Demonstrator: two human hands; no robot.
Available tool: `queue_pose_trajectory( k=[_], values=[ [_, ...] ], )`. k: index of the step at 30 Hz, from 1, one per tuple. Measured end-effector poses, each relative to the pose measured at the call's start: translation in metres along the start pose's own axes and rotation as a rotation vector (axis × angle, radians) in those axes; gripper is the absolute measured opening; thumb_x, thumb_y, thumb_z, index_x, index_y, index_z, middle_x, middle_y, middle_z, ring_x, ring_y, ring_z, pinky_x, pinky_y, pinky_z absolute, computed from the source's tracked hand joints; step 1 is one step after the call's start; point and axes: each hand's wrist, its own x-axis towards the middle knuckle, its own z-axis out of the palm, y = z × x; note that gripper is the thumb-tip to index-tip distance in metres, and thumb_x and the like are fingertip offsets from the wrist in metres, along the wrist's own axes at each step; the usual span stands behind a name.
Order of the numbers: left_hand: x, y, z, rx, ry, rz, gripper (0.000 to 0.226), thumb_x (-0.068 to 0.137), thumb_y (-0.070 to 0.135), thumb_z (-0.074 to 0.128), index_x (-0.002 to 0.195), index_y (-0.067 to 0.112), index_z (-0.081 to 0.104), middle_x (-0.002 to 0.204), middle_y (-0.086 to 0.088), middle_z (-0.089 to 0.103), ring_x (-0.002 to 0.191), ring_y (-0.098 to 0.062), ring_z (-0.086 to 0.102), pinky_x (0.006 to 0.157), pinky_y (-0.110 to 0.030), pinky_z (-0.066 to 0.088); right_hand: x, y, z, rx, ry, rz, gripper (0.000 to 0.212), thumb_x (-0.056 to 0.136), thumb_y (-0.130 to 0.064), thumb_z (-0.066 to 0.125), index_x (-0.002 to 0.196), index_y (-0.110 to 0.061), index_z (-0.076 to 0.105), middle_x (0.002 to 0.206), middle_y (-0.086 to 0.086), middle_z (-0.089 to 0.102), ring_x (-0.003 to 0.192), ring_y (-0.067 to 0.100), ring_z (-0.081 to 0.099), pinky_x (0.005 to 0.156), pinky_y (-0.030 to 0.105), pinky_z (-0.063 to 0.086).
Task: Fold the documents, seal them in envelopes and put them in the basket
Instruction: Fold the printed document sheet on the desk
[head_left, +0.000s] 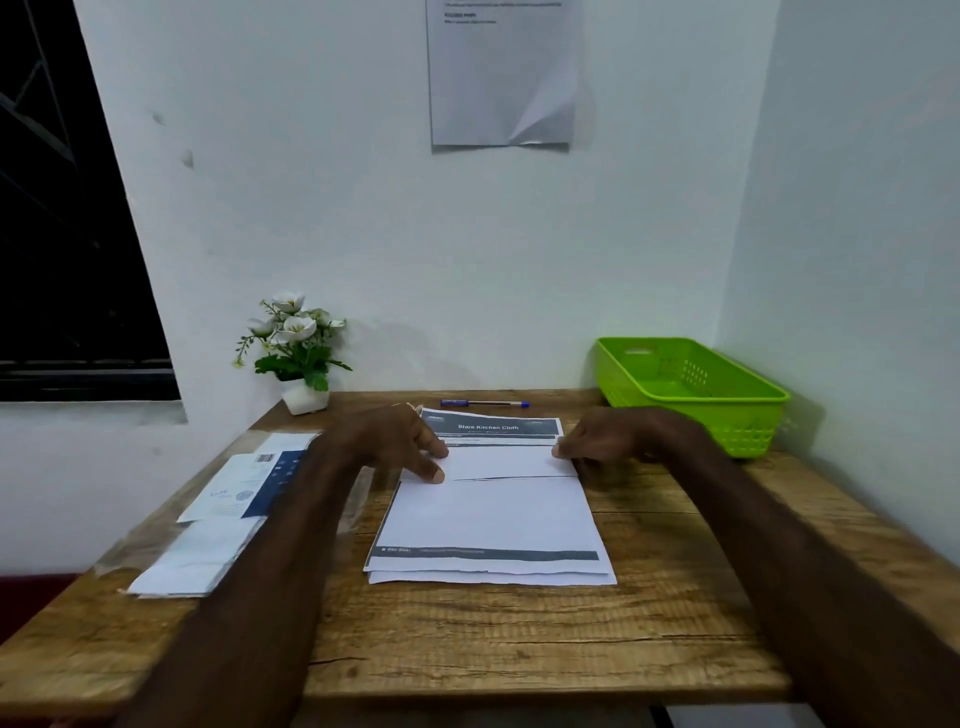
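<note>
A stack of white documents (491, 519) lies in the middle of the wooden table (519, 649). The top sheet is folded over, its blank back up and its edge running across at mid-page. My left hand (400, 441) presses its fingertips on the left end of that folded flap. At the flap's right corner my right hand (597, 439) pinches the paper. A pile of envelopes (228, 514) lies at the left of the table. The green basket (691, 389) stands at the back right corner with nothing visible in it.
A blue pen (485, 403) lies behind the documents near the wall. A small potted plant with white flowers (298, 348) stands at the back left. A paper sheet (501, 73) hangs on the wall above.
</note>
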Motion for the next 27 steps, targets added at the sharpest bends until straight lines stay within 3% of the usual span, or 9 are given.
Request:
queue_pose_trajectory(
  k=[4, 8, 11, 14, 16, 18, 21, 24, 27],
  values=[
    [-0.001, 0.0, 0.002, -0.011, 0.011, -0.001, 0.055, 0.083, 0.046, 0.081, 0.134, 0.03, 0.067, 0.142, 0.011, 0.062, 0.122, -0.009, 0.057, 0.109, -0.03, 0.041, -0.001, -0.003, 0.001, -0.015, 0.014, 0.023, 0.047, 0.103, -0.047, 0.054, 0.072, -0.012, 0.06, 0.074, -0.001, 0.058, 0.084, 0.019, 0.056, 0.087, 0.033, 0.048],
    [-0.002, -0.003, 0.004, -0.062, 0.016, 0.005, 0.054, 0.084, 0.044, 0.081, 0.134, 0.03, 0.067, 0.141, 0.012, 0.062, 0.112, -0.004, 0.056, 0.096, -0.022, 0.037, 0.0, -0.004, 0.001, -0.021, 0.029, 0.004, 0.043, 0.103, -0.045, 0.056, 0.071, -0.015, 0.059, 0.077, 0.0, 0.058, 0.087, 0.02, 0.057, 0.093, 0.036, 0.05],
    [-0.002, -0.005, 0.004, -0.083, 0.007, 0.005, 0.054, 0.085, 0.044, 0.08, 0.135, 0.03, 0.067, 0.142, 0.011, 0.061, 0.11, -0.003, 0.055, 0.095, -0.021, 0.036, -0.001, -0.002, 0.003, -0.046, 0.05, -0.011, 0.045, 0.103, -0.041, 0.056, 0.065, -0.018, 0.053, 0.078, 0.0, 0.055, 0.083, 0.019, 0.053, 0.084, 0.035, 0.047],
    [-0.005, -0.004, 0.004, -0.062, 0.007, 0.016, 0.054, 0.087, 0.046, 0.078, 0.137, 0.031, 0.065, 0.144, 0.012, 0.06, 0.107, -0.001, 0.052, 0.093, -0.02, 0.034, 0.004, -0.003, 0.013, -0.06, 0.207, -0.101, 0.044, 0.102, -0.036, 0.054, 0.063, -0.016, 0.055, 0.068, -0.001, 0.052, 0.074, 0.018, 0.049, 0.071, 0.031, 0.039],
    [-0.006, -0.003, 0.004, -0.04, 0.004, 0.021, 0.054, 0.089, 0.045, 0.076, 0.139, 0.031, 0.063, 0.146, 0.009, 0.058, 0.107, -0.002, 0.05, 0.092, -0.02, 0.034, 0.009, -0.009, 0.024, -0.094, 0.328, -0.216, 0.039, 0.099, -0.038, 0.047, 0.078, -0.011, 0.066, 0.077, 0.003, 0.062, 0.077, 0.022, 0.054, 0.074, 0.035, 0.043],
    [-0.007, -0.002, 0.003, -0.01, -0.002, 0.026, 0.053, 0.092, 0.042, 0.073, 0.142, 0.031, 0.06, 0.148, 0.007, 0.056, 0.107, -0.002, 0.048, 0.092, -0.02, 0.033, 0.01, -0.025, 0.033, -0.074, 0.303, -0.323, 0.037, 0.106, -0.035, 0.044, 0.109, -0.008, 0.07, 0.11, 0.01, 0.072, 0.099, 0.027, 0.063, 0.089, 0.042, 0.048],
    [-0.007, 0.0, 0.003, 0.033, -0.015, 0.037, 0.051, 0.096, 0.036, 0.07, 0.145, 0.03, 0.056, 0.15, 0.008, 0.054, 0.109, -0.001, 0.046, 0.093, -0.018, 0.031, 0.009, -0.059, 0.047, -0.033, 0.217, -0.396, 0.047, 0.111, -0.034, 0.036, 0.151, -0.012, 0.046, 0.16, 0.007, 0.043, 0.144, 0.023, 0.043, 0.118, 0.038, 0.033],
    [-0.007, -0.002, 0.004, 0.036, -0.03, 0.048, 0.051, 0.098, 0.03, 0.068, 0.147, 0.028, 0.054, 0.15, 0.009, 0.055, 0.113, 0.0, 0.048, 0.097, -0.019, 0.034, 0.01, -0.077, 0.059, -0.018, 0.176, -0.404, 0.054, 0.111, -0.041, 0.032, 0.16, -0.018, 0.033, 0.168, 0.001, 0.027, 0.153, 0.019, 0.029, 0.124, 0.033, 0.024],
    [-0.004, -0.005, 0.005, 0.025, -0.024, 0.037, 0.052, 0.098, 0.032, 0.068, 0.147, 0.031, 0.053, 0.153, 0.009, 0.051, 0.13, -0.009, 0.05, 0.107, -0.024, 0.035, 0.014, -0.072, 0.06, -0.027, 0.099, -0.331, 0.062, 0.109, -0.053, 0.029, 0.162, -0.022, 0.026, 0.17, -0.003, 0.02, 0.155, 0.019, 0.025, 0.126, 0.038, 0.021]
  ],
)
